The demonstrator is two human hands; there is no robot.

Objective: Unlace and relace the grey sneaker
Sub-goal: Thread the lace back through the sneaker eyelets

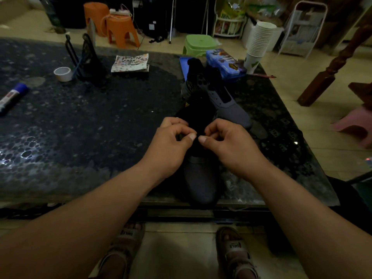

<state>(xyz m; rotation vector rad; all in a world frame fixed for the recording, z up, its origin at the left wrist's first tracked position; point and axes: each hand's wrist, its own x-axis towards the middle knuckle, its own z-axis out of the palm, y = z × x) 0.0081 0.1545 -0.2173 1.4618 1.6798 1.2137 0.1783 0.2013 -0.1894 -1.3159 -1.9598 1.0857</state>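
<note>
At the near edge of the table [100, 127], toe poking past the rim: grey sneaker [201, 178]. Over its dark throat, left hand [171, 146] and right hand [227, 143], fingers curled tight, thumbs nearly touching, each pinching the dark lace [180, 136]. Behind, toward the far right corner, second sneaker [231, 105], blue box [225, 63], stacked paper cups [259, 41]. Near the left edge, glue stick [12, 97] and tape roll [62, 73].

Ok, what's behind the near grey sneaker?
A second grey sneaker, eyelets empty, then a blue printed box. The black tongue of the near sneaker covers its left side.
</note>
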